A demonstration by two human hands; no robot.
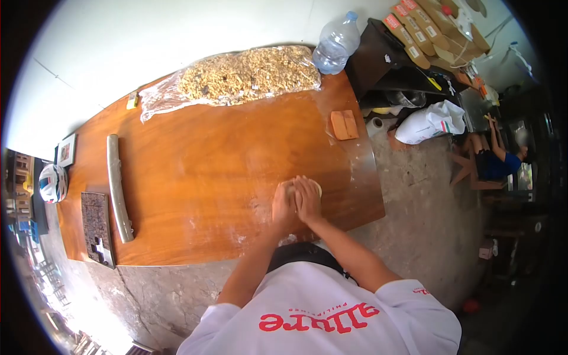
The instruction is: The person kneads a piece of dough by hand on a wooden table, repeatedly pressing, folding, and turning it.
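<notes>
Both of my hands are together over the wooden table, near its front edge. My left hand and my right hand are closed around a pale, dough-like lump, and only small parts of it show past the fingers. The right hand lies partly over the left side of the lump, with its fingers pointing away from me. Whitish powdery smears mark the wood around my hands. A flat orange-brown wooden block rests near the right edge.
A clear bag of yellowish pieces and a large water bottle stand at the back. Leftward lie a long grey roll, a dark board and a helmet. On the right are a white sack and a seated person.
</notes>
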